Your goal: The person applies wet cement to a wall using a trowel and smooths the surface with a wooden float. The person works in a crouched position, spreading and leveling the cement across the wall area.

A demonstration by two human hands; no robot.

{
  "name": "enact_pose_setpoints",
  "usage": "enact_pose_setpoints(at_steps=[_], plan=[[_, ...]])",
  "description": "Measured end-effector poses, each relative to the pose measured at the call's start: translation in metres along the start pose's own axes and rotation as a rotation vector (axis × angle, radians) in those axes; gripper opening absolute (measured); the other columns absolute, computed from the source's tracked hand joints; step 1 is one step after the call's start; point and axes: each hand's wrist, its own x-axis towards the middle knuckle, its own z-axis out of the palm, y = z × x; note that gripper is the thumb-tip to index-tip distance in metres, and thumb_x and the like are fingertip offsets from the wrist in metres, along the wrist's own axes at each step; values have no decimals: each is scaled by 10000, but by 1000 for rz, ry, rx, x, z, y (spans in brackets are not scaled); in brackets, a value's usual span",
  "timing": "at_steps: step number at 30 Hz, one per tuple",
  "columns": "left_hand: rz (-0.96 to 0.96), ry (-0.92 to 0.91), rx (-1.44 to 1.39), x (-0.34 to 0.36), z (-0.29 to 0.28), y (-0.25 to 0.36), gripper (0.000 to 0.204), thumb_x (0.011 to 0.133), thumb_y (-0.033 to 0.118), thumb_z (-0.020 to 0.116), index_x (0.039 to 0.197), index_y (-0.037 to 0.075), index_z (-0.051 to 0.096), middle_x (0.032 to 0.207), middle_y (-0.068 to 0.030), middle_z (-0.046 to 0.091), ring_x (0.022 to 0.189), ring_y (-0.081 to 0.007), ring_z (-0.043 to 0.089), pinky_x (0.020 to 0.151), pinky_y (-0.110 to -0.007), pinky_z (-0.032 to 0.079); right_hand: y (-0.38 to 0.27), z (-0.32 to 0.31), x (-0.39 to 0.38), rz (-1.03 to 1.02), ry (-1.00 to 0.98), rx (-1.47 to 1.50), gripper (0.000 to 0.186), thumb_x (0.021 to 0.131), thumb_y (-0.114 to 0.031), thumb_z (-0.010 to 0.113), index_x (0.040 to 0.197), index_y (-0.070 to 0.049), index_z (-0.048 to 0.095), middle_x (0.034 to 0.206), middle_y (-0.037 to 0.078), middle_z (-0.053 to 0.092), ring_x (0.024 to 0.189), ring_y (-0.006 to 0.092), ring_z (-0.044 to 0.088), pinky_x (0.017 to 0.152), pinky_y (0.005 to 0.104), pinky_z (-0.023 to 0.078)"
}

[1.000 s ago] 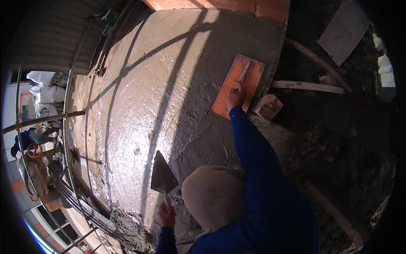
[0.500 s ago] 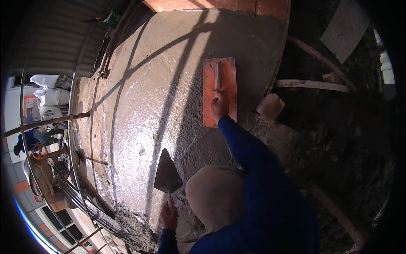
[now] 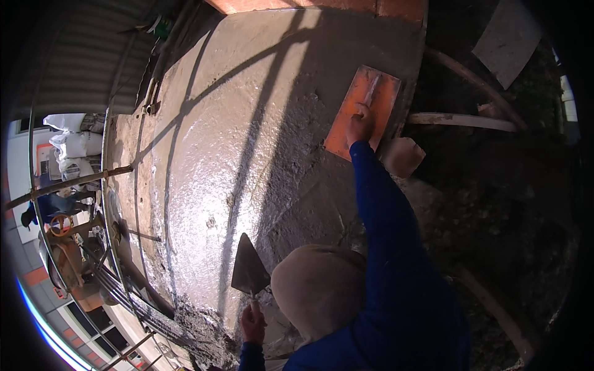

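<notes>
Here, an orange float (image 3: pixel 364 111) is gripped by the right hand (image 3: pixel 359 125) on wet cement (image 3: pixel 247 142); a trowel (image 3: pixel 249 272) is clasped in the left hand (image 3: pixel 252 323).

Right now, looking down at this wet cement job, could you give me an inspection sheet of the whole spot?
Surface: wet cement slab, glossy, crossed by long shadows.
Job's things: orange float flat on the slab's far edge; pointed trowel raised over the near edge.
Clutter: cement lump beside the float; wooden stick on dark ground.
Hands: right hand on the float's handle; left hand grips the trowel's handle.
Cables: nothing seen.
Surroundings: steel rebar along the left edge, white sacks beyond.
</notes>
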Motion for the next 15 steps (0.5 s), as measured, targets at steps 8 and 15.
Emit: enact_pose_setpoints(at_steps=[8, 15], plan=[[8, -7, 69, 11, -2, -42, 532, 930, 124, 685, 1429, -38, 601, 870, -96, 704, 637, -147, 664, 548, -307, 542, -12, 23, 2, -73, 13, 4, 319, 948, 34, 538, 1170, -52, 749, 1160, 152, 653, 1083, 328, 682, 979, 430, 545], [21, -62, 72, 1, -4, -19, 535, 924, 111, 687, 1430, -35, 592, 874, -98, 696, 652, -146, 664, 555, -309, 549, 13, 3, -43, -113, 54, 26, 369, 926, 39, 516, 1212, -53, 731, 1114, 152, 624, 1033, 337, 630, 928, 440, 517]])
